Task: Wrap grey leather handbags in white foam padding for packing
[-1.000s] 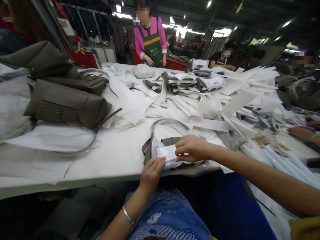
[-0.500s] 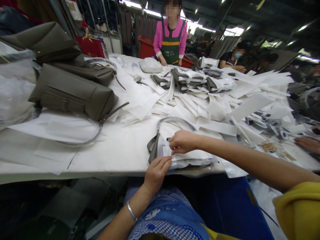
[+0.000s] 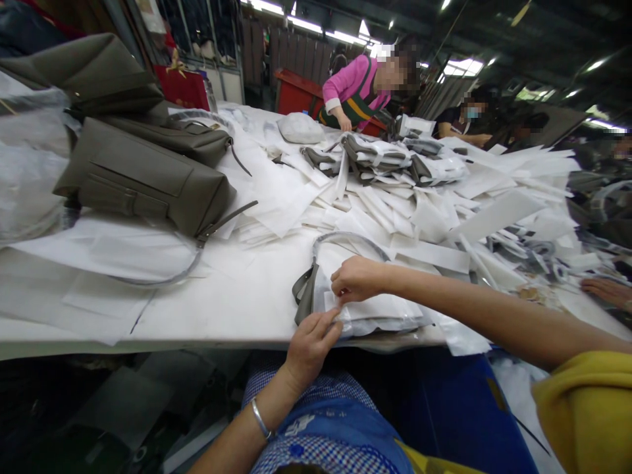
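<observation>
A grey-brown handbag (image 3: 307, 295) lies at the table's front edge, its front covered by white wrapping (image 3: 390, 315) and its wrapped handle (image 3: 345, 236) arching toward the back. My left hand (image 3: 312, 342) is at the bag's near edge, thumb and fingers closed on the edge of the wrapping. Just beyond it my right hand (image 3: 359, 280) has its fingers curled in a pinch over the wrapped front. What those fingers grip is hidden behind them. Both sets of fingertips are close together.
To the left lie larger grey-brown bags (image 3: 143, 174) with loose straps. White sheets (image 3: 370, 214) are heaped across the table's middle and right. Wrapped bags (image 3: 380, 158) are piled farther back. A co-worker in pink (image 3: 345, 85) leans over the far side. A blue bin (image 3: 459, 408) stands below.
My right hand has shifted slightly left over the wrapping, while my left hand stays at the bag's near edge. The co-worker in pink has bent forward to the right.
</observation>
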Tool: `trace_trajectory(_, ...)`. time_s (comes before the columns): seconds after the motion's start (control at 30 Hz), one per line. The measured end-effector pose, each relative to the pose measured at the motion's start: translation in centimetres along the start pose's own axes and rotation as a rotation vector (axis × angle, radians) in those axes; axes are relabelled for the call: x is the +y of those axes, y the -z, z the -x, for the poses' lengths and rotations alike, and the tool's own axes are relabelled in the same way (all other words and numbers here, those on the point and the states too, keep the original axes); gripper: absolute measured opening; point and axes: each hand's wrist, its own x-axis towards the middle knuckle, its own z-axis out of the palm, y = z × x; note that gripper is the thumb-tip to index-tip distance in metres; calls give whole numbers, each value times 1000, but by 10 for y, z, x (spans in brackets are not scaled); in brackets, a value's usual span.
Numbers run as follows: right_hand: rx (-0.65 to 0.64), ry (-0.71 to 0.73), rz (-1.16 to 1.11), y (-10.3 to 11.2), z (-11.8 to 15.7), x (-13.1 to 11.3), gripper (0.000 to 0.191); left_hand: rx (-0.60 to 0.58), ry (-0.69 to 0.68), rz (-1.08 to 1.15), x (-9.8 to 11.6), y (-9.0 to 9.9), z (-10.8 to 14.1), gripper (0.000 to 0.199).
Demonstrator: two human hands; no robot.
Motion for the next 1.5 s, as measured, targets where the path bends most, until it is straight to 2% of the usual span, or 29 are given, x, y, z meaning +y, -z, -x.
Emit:
trace_trajectory(0.2,-6,-1,-16,1,-1,1,11,55,-96,42,-5,0,-1,19)
trace_trajectory(0.33,-37,2,35,5,-4,-1,17,89,-101,31,-6,0,-1,25)
trace_trajectory(0.53,-105,-48,175,2,-12,-7,25,48,-93,26,-5,1,-2,30)
trace_trajectory(0.8,-114,-66,178,3,-17,-6,28,35,-59,36,-3,1,-3,28)
trace_trajectory(0.9,-101,-77,127,1,-20,0,28,49,-39,35,-3,0,-3,26)
trace_trajectory(1.07,-38,-208,15,-12,-29,27,37,38,-18,47,-1,-1,-2,24)
trace_trajectory(1.2,23,-248,-248,-27,-33,49,40,36,-2,42,-1,-3,-1,25)
trace_trajectory(1.3,45,-258,-413,-35,-37,62,41,54,-4,30,-1,-4,-1,25)
trace_trajectory(1.5,112,-232,-511,-41,-40,75,30,70,-30,-7,2,-2,-4,24)
